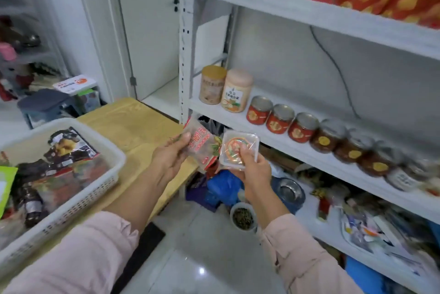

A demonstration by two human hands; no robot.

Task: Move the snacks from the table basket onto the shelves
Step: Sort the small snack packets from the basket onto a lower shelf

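My left hand (pixel 170 158) grips a clear snack packet with red print (pixel 202 147), held just off the table's right end. My right hand (pixel 254 172) pinches a small square white tray snack with an orange round label (pixel 235 148), thumb on its top. Both snacks hang in front of the middle shelf board (pixel 281 141) of the white rack, a little below its front lip. The white slatted basket (pixel 78 201) stands on the wooden table (pixel 140 127) at the left, holding several dark and colourful snack packets.
On the middle shelf stand two tall canisters (pixel 225 90) and a row of several red and brown jars (pixel 295 127). The upper shelf (pixel 309 13) holds pink tins and red patterned bags. Below, bowls (pixel 244 216), blue bags and clutter crowd the floor and bottom shelf.
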